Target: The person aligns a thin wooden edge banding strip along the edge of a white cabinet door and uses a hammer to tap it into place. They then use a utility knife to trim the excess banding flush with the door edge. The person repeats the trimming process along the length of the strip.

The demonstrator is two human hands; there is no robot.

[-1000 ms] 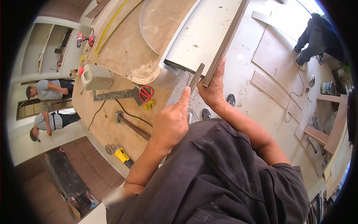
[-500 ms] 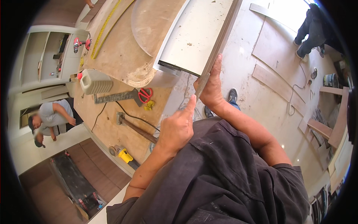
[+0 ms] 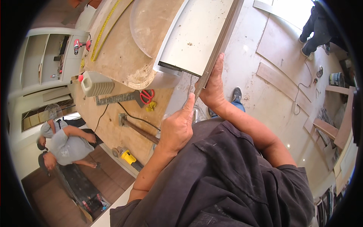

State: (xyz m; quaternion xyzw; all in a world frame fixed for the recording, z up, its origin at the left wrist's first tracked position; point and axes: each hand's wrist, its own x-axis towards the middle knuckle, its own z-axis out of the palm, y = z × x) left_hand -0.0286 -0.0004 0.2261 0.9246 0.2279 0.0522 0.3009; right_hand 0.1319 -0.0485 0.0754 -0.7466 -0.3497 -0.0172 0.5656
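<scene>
A long brown strip (image 3: 216,49) runs along the right edge of a white panel (image 3: 196,39) with dusty specks on it. My right hand (image 3: 214,89) holds the strip near its lower end, fingers straight along its outer side. At that same end is my left hand (image 3: 176,128), index finger stretched against the strip and the other fingers curled; its thumb is hidden. Left of the panel lies a wooden board (image 3: 117,56) with a rounded end and a clear curved sheet (image 3: 138,34). Between the panel and the board runs a pale curved edge.
On the bench left are a hammer (image 3: 138,128), red-handled scissors (image 3: 146,97), a jug (image 3: 97,84), a yellow angle grinder (image 3: 128,157), a red drill (image 3: 80,45) and a tape measure (image 3: 106,30). Two people (image 3: 70,145) bend at left; another person (image 3: 319,30) stands far right. Boards (image 3: 283,41) and a cord lie on the floor.
My hands and the strip's end have shifted slightly left in view. At the left, a person in grey has bent lower and moved nearer the dark board on the floor.
</scene>
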